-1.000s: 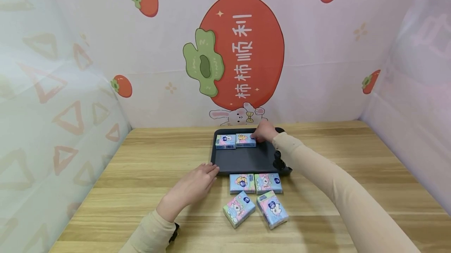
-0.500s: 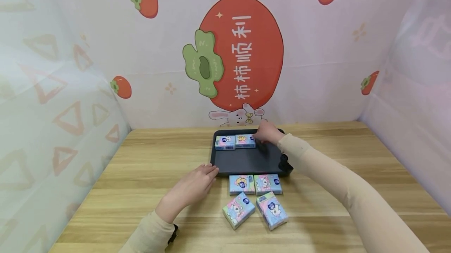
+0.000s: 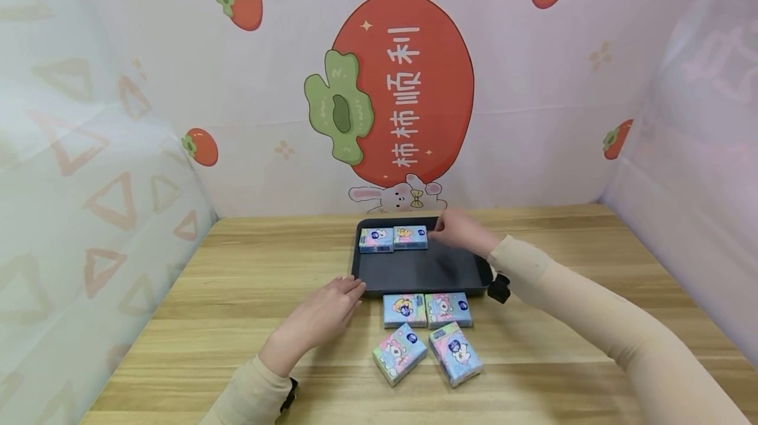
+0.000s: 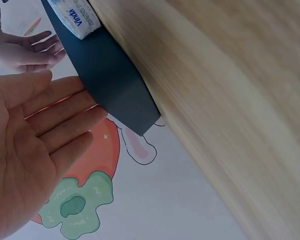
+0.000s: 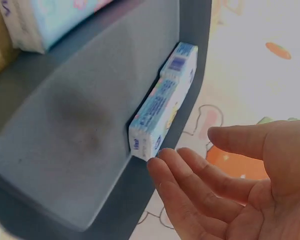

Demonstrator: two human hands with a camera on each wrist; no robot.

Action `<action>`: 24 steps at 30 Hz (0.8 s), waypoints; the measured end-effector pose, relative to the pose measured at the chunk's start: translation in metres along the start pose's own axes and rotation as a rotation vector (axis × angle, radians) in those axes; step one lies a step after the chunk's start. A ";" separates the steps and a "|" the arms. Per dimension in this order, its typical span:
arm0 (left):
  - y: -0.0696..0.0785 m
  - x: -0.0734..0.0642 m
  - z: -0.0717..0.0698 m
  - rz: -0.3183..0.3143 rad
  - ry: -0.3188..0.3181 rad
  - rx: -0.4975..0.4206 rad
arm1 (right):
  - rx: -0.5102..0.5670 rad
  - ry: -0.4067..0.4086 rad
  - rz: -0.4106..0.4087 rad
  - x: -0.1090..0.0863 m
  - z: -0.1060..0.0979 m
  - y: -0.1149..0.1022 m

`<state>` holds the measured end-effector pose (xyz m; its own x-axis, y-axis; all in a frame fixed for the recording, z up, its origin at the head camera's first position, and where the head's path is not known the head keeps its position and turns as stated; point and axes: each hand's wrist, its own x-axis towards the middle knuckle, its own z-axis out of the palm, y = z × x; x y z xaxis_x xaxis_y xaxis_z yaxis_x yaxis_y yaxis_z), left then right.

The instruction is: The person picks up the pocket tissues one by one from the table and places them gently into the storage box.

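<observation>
Spreading across the lower half of the head view, the wooden table [image 3: 237, 320] carries a dark tray [image 3: 414, 270] just above the frame's centre, and the tray is seen where it was a second ago. Two tissue packs are lined up side by side along the tray's far rim, the left tray pack [image 3: 376, 239] and the right tray pack [image 3: 410, 237], which touch each other. A second ago the right hand [image 3: 462, 231] was laid against the right tray pack; now it is drawn back a little toward the right of the frame, just beside that pack, with its fingers loosely extended and nothing held, as the right wrist view confirms, where the fingertips [image 5: 162, 157] are seen just short of the pack's end [image 5: 162, 107]. From this it is judged that the second pack has been released in its place and that the hand is free for another. The left hand [image 3: 322, 316] is kept flat on the table at the tray's near-left corner, fingers straight and close together, unchanged across the three head views, so the tray is probably being steadied. Four loose packs [image 3: 426, 333] are left on the table just below the tray, two in a row by its near edge and two askew beneath them, none of them moved.
</observation>
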<state>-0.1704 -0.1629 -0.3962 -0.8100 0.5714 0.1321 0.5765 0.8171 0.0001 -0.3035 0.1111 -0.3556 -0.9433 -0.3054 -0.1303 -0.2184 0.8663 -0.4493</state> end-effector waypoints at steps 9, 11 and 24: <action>0.001 -0.001 0.000 0.005 0.012 -0.009 | -0.015 0.022 -0.041 -0.030 -0.004 -0.002; 0.001 -0.001 -0.001 0.006 0.013 -0.009 | -0.022 0.022 -0.040 -0.037 -0.005 -0.003; 0.002 0.001 -0.001 -0.009 0.005 0.002 | -0.057 0.061 -0.139 -0.075 0.000 -0.003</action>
<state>-0.1701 -0.1611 -0.3950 -0.8144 0.5640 0.1370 0.5692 0.8222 -0.0010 -0.2324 0.1315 -0.3448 -0.9159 -0.4011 -0.0152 -0.3604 0.8386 -0.4085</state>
